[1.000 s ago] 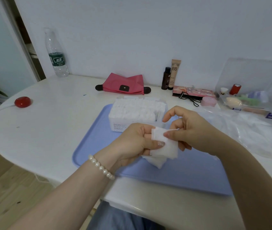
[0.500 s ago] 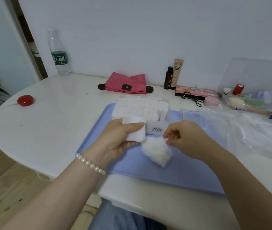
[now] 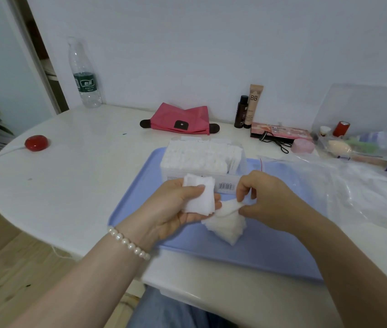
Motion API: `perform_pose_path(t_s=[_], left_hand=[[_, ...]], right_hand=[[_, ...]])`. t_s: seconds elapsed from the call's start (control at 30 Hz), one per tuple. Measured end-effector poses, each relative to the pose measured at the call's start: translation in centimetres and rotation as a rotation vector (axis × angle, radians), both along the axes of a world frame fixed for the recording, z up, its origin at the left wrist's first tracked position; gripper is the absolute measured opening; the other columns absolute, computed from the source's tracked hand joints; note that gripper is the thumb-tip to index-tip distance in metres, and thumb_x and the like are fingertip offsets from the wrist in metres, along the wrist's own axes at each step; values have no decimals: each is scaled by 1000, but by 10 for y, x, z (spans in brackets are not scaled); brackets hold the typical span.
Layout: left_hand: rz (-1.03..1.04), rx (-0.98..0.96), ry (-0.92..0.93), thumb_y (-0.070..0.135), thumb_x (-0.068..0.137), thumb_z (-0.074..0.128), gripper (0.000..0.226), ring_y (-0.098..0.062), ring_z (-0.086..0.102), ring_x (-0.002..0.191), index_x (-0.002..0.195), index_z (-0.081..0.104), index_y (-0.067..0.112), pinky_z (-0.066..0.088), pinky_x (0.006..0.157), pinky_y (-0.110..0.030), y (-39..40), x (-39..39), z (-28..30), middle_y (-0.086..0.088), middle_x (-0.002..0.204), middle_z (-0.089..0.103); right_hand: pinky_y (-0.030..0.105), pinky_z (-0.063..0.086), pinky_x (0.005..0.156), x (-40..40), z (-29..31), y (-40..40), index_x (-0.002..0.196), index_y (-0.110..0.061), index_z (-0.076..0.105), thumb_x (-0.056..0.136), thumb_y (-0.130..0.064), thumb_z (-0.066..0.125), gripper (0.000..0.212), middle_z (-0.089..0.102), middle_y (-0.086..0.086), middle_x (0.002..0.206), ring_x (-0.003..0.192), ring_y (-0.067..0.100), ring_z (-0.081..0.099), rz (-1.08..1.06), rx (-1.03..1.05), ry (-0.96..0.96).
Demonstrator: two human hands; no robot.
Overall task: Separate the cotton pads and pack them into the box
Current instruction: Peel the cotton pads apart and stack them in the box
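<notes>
My left hand [image 3: 176,209] holds a small flat stack of separated white cotton pads [image 3: 199,197] under its thumb, just in front of the box. My right hand [image 3: 265,200] pinches the top layer of a fluffy clump of cotton pads [image 3: 225,227] that rests on the blue tray [image 3: 270,252]. The clear plastic box [image 3: 202,159], packed with rows of white pads, stands at the tray's far edge, directly behind both hands.
A crumpled clear plastic bag [image 3: 358,185] lies to the right of the tray. Along the wall sit a pink pouch [image 3: 180,119], a water bottle [image 3: 85,74], cosmetic tubes [image 3: 249,107] and a clear organiser [image 3: 358,136]. A red round object [image 3: 36,143] lies far left.
The hands came apart: my left hand carried the separated pads up and left toward the box, while the clump dropped to the tray. My right hand now pinches a layer off the clump.
</notes>
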State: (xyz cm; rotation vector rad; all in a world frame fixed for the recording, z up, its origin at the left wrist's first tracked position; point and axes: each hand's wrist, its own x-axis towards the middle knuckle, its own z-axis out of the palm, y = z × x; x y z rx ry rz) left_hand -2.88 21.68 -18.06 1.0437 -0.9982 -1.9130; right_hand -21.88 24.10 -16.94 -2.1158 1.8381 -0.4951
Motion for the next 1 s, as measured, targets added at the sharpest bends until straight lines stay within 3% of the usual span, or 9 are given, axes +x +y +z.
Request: perform_pose_path(t_s=[0.1,0.23,0.33,0.43,0.53,0.67,0.77,0.87,1.0], left_hand=[[11,9,-26,4,94,49,15,-24,72,72,102,61,1,59,63,-31,2,-2,-3,-17,85,72],[58,12,-25,3,93,51,15,-23,70,73,102,62,0,59,67,-36,-1,-1,-5,-16,85,72],[83,18,-1,3,93,50,15,-24,70,75,101,62,-1,58,71,-37,-1,-2,-3,-16,86,71],[104,-17,36,4,94,48,20,-22,71,77,108,61,-3,60,67,-32,1,-7,3,-15,90,72],[115,-68,116,4,95,47,22,-21,71,83,110,61,-2,59,70,-30,5,-15,9,-15,96,72],[139,-35,249,14,96,46,26,-29,69,93,107,61,-4,57,80,-37,12,-22,15,-21,103,70],[152,-9,261,23,95,49,29,-30,68,97,103,63,-1,55,85,-38,15,-23,16,-19,103,70],[184,-1,242,13,97,46,24,-28,69,96,109,60,-1,57,82,-36,15,-24,14,-19,104,70],[164,17,312,9,100,37,30,-33,66,101,119,54,-6,55,86,-39,18,-28,15,-25,109,66]], right_hand=[[18,40,65,1,1,0,65,-32,51,80,-15,67,29,56,-14,77,75,11,55,16,25,-29],[13,40,61,-4,8,-2,65,-28,59,84,-17,67,23,61,-9,69,63,2,52,-35,12,-202],[14,43,53,-6,17,-1,69,-14,62,86,-9,64,17,61,0,62,50,1,52,-131,-42,-540],[19,43,45,1,24,4,78,-1,61,89,-3,55,13,64,11,61,45,10,54,-122,101,-1006],[20,40,41,12,23,8,82,1,59,91,-1,48,14,67,12,60,42,13,53,-109,244,-1189],[20,39,39,19,17,9,79,-2,59,93,-1,48,18,66,12,58,39,13,51,-165,226,-1134],[19,39,40,24,11,10,69,-8,60,88,-3,59,19,65,9,55,39,12,50,-163,-36,-985],[16,43,48,31,2,11,61,-15,60,79,0,67,24,59,1,52,46,8,49,-151,-359,-767],[17,45,51,35,-5,12,63,-14,59,72,5,69,23,58,1,55,52,10,50,-122,-447,-681]])
